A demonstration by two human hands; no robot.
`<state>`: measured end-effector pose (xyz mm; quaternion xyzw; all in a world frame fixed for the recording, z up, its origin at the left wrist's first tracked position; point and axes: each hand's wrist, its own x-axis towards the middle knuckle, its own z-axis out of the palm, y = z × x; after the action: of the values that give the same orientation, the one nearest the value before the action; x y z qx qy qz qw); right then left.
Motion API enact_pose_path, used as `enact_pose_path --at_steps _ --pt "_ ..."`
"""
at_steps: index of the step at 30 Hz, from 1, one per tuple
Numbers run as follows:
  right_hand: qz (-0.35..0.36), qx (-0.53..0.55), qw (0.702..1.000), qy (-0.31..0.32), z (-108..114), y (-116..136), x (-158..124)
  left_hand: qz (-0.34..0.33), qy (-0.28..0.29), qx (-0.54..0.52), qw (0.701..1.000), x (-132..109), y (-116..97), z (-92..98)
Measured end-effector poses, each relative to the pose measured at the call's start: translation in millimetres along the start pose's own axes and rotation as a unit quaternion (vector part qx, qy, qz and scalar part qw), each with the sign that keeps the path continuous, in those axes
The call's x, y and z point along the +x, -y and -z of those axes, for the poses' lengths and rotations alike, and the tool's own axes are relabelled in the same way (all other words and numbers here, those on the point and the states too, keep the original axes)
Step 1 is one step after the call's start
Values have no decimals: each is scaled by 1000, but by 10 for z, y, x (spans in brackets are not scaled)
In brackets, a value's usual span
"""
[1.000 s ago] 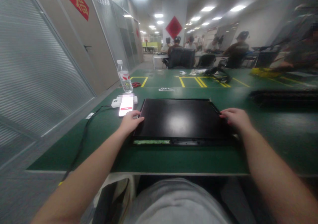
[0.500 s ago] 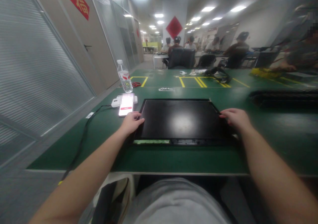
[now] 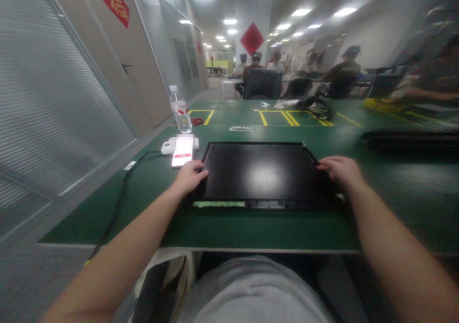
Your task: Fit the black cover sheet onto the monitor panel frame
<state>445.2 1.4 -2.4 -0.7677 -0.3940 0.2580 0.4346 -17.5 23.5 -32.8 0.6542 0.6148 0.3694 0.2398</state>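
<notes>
A black flat display panel [image 3: 247, 172] lies face up on the green table [image 3: 251, 230], a bright glare spot on its screen. Along its near edge runs a strip with a green section that looks like a circuit board. My left hand [image 3: 190, 176] grips the panel's left edge, thumb on top and fingers curled at the rim. On the opposite side my right hand [image 3: 342, 171] has its fingers closed on the right edge. The undersides of both grips are hidden.
A lit phone [image 3: 182, 153] leans by a white power strip [image 3: 167, 146] with a black cable. Behind are a water bottle [image 3: 181, 113], red-handled scissors [image 3: 197, 121] and small white pieces [image 3: 241, 128]. A long dark object [image 3: 412, 141] lies right; people sit farther back.
My hands and the display panel stay in place. At the far right, a person's arm has shifted.
</notes>
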Motion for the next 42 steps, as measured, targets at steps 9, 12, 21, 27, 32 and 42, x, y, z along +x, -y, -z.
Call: enact_pose_path --at_steps 9,12,21,27,32,42 --pt "5 11 1000 -1 2 -30 24 -15 18 65 998 8 28 17" --pt "5 18 1000 -1 1 -34 25 -16 18 66 997 16 59 18" --pt "9 13 1000 3 2 -75 70 -28 31 115 992 19 53 30" --pt "7 4 1000 0 2 -44 38 -18 12 119 993 22 75 18" --pt "4 -2 1000 1 6 -8 -2 -33 26 141 989 26 64 13" --pt "4 -11 1000 -2 1 12 -26 -26 23 181 983 15 44 17"
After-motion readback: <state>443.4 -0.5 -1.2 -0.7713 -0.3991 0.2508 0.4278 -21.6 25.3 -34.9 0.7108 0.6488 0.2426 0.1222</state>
